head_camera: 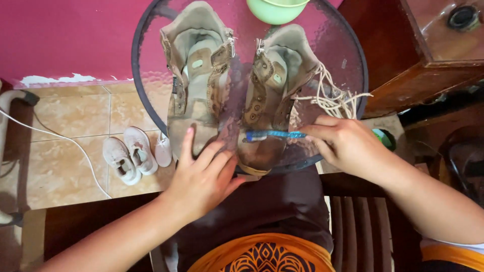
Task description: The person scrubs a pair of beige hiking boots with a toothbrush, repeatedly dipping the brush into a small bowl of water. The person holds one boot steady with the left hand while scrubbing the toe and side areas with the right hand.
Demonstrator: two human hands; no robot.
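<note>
Our left hand (201,176) flat, open on left boot (196,80) toe; right hand (343,143) pinches blue toothbrush (275,134), bristles hard to make out; green bowl (276,9) cut off.

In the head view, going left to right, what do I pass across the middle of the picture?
White cable → small white shoes → left hand on the left boot → right boot → blue toothbrush → right hand → wooden cabinet.

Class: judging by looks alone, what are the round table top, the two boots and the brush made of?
Table top: textured glass, see-through, in a dark rim.
Boots: likely worn tan suede or leather, matte and scuffed.
Toothbrush: blue plastic, probably; glossy, held by the right hand.
</note>
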